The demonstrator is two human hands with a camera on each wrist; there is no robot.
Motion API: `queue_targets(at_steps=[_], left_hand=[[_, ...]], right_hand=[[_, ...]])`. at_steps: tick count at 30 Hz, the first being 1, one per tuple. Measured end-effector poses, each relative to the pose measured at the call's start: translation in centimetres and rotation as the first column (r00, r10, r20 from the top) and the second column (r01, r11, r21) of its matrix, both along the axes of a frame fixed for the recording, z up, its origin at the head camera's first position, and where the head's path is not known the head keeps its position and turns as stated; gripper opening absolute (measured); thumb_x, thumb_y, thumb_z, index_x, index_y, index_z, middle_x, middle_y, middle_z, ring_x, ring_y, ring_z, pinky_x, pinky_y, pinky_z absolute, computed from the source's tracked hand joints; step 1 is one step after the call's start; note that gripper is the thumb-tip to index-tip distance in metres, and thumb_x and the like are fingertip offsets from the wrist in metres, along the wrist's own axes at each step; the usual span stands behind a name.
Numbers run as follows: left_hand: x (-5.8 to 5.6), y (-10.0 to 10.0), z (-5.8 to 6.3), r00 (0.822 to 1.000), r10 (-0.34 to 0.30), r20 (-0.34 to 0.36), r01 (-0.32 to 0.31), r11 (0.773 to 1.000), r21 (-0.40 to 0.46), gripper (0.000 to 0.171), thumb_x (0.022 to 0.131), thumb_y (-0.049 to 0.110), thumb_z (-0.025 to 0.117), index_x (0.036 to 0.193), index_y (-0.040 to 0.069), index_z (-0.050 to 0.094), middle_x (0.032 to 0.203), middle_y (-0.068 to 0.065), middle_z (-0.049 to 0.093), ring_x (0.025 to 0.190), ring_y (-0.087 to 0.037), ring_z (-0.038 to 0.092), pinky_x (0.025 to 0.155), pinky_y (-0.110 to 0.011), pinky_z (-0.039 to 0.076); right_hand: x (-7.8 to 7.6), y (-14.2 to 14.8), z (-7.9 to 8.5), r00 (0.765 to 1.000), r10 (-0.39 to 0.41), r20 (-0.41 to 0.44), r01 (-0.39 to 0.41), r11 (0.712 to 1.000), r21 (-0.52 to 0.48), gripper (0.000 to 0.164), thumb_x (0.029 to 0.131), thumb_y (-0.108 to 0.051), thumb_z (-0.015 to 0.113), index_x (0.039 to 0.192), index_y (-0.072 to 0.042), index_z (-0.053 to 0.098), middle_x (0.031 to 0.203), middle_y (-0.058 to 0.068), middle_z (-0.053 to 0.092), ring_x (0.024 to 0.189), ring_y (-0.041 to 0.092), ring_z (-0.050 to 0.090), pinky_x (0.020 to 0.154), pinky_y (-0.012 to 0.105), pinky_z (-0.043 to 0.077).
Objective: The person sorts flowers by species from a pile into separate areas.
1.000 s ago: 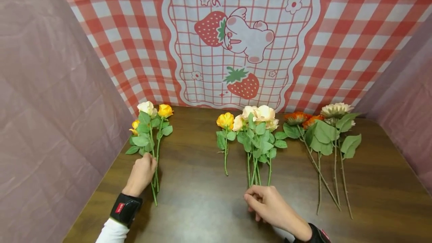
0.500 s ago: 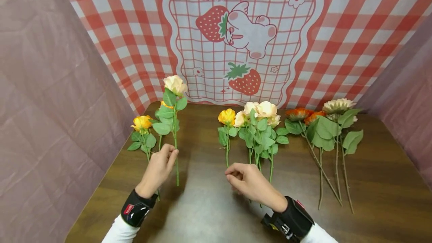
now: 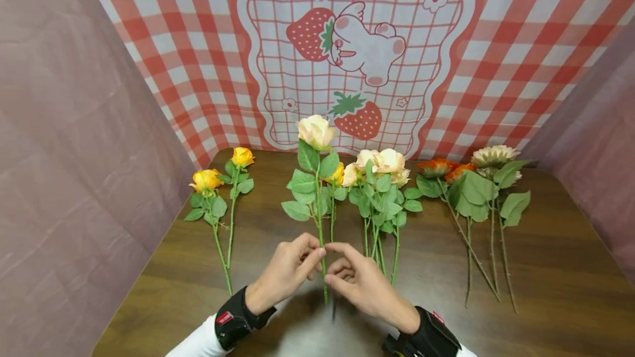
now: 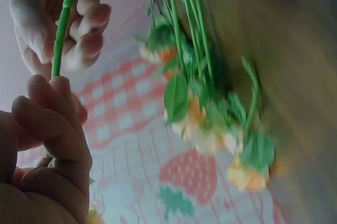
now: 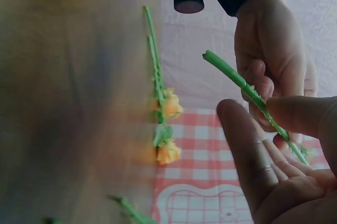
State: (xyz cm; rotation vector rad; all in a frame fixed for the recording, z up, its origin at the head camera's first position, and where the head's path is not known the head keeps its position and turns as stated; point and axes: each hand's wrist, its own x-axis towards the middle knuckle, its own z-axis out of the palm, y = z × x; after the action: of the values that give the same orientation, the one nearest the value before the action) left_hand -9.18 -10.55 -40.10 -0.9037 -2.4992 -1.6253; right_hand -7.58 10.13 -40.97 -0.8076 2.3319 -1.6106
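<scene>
A cream rose (image 3: 316, 132) is held upright in the middle of the head view, bloom away from me. My left hand (image 3: 284, 271) pinches its green stem between thumb and fingers. Close on the other side is my right hand (image 3: 367, 285), its thumb and forefinger spread around the lower stem. In the right wrist view the stem (image 5: 226, 68) passes by the right thumb, while the forefinger stands apart from it. The left wrist view shows the stem (image 4: 62, 29) running from the left fingertips up past the right hand. A yellow rose (image 3: 335, 174) lies partly hidden behind the held one.
Two yellow roses (image 3: 205, 180) lie on the left of the brown table (image 3: 560, 269). Several cream roses (image 3: 389, 161) are bunched right of centre. Orange flowers (image 3: 436, 168) and whitish flowers (image 3: 495, 156) with crossing stems lie farther right. A strawberry-print checked cloth (image 3: 198, 54) hangs behind.
My left hand has lifted the cream rose out of the left group and carried it right to the middle. My right hand has moved left, away from the cream bunch, to the stem.
</scene>
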Motion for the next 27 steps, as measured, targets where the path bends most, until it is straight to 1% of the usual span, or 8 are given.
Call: queue_targets(at_steps=[3,5,9,12,16,21,24,27], left_hand=[[0.4,1.0,-0.5,0.999,-0.036,0.013,0.036,0.999,0.001,0.007,0.101,0.008,0.055,0.099,0.003,0.058,0.071,-0.008,0.068,0.051,-0.016,0.061,0.047,-0.020,0.049],[0.5,1.4,-1.0,0.999,-0.050,0.002,0.050,0.999,-0.010,0.007,0.101,0.008,0.056,0.097,0.003,0.058,0.070,-0.008,0.068,0.051,-0.015,0.061,0.047,-0.018,0.049],[0.5,2.1,-1.6,0.995,-0.070,-0.068,0.067,0.997,-0.048,0.005,0.099,0.006,0.058,0.096,0.004,0.060,0.071,-0.007,0.068,0.054,-0.003,0.058,0.050,-0.014,0.047],[0.5,2.1,-1.8,0.988,-0.081,-0.134,0.069,0.993,-0.091,0.004,0.097,0.003,0.059,0.099,0.002,0.063,0.072,-0.004,0.067,0.059,0.001,0.057,0.053,-0.011,0.047],[0.5,1.9,-1.9,0.982,-0.096,-0.164,0.074,0.989,-0.132,0.009,0.095,0.000,0.060,0.104,0.000,0.064,0.071,0.000,0.064,0.062,0.003,0.055,0.055,-0.010,0.045],[0.7,1.4,-2.1,0.985,-0.105,-0.137,0.085,0.986,-0.144,0.013,0.096,-0.001,0.059,0.107,0.001,0.063,0.070,0.001,0.064,0.061,0.006,0.053,0.055,-0.010,0.045],[0.8,1.0,-2.2,0.986,-0.106,-0.128,0.086,0.984,-0.154,0.013,0.096,0.001,0.058,0.108,0.002,0.064,0.070,0.001,0.065,0.061,0.006,0.054,0.055,-0.010,0.045],[0.9,0.7,-2.2,0.987,-0.102,-0.122,0.081,0.982,-0.170,0.013,0.097,0.002,0.058,0.109,0.002,0.064,0.070,0.001,0.066,0.062,0.006,0.055,0.057,-0.010,0.046]], right_hand=[[0.7,0.5,-0.6,1.000,-0.005,0.029,0.007,0.998,-0.069,0.051,0.093,-0.002,0.066,0.139,0.001,0.043,0.090,0.009,0.070,0.075,0.014,0.069,0.064,0.028,0.057],[1.1,0.7,-0.9,0.998,-0.007,0.056,0.012,0.995,-0.103,0.052,0.093,-0.001,0.066,0.139,0.004,0.043,0.088,0.011,0.070,0.071,0.018,0.069,0.061,0.029,0.057],[1.5,1.4,-1.3,0.996,0.003,0.090,0.008,0.993,-0.121,0.054,0.095,-0.004,0.064,0.143,0.002,0.039,0.089,0.014,0.068,0.069,0.023,0.067,0.062,0.031,0.057],[1.6,2.0,-1.6,0.994,0.008,0.108,0.005,0.992,-0.122,0.054,0.097,-0.006,0.062,0.144,0.001,0.037,0.092,0.016,0.066,0.072,0.026,0.066,0.064,0.033,0.057],[1.3,2.5,-1.7,0.990,-0.044,0.130,0.059,0.991,-0.118,0.050,0.094,0.000,0.063,0.139,0.005,0.042,0.089,0.016,0.066,0.069,0.025,0.067,0.060,0.035,0.058],[0.0,3.8,-1.2,0.972,-0.180,0.153,0.184,0.983,-0.011,0.042,0.094,0.002,0.061,0.133,0.003,0.047,0.089,0.017,0.067,0.069,0.018,0.067,0.060,0.033,0.057],[-1.3,5.0,-0.9,0.955,-0.261,0.145,0.249,0.964,0.091,0.039,0.097,-0.001,0.059,0.134,0.001,0.049,0.092,0.015,0.067,0.070,0.017,0.066,0.063,0.031,0.056],[-2.5,6.2,-0.8,0.936,-0.321,0.143,0.293,0.937,0.188,0.037,0.096,-0.002,0.059,0.132,0.002,0.051,0.088,0.011,0.066,0.068,0.019,0.065,0.064,0.031,0.056]])
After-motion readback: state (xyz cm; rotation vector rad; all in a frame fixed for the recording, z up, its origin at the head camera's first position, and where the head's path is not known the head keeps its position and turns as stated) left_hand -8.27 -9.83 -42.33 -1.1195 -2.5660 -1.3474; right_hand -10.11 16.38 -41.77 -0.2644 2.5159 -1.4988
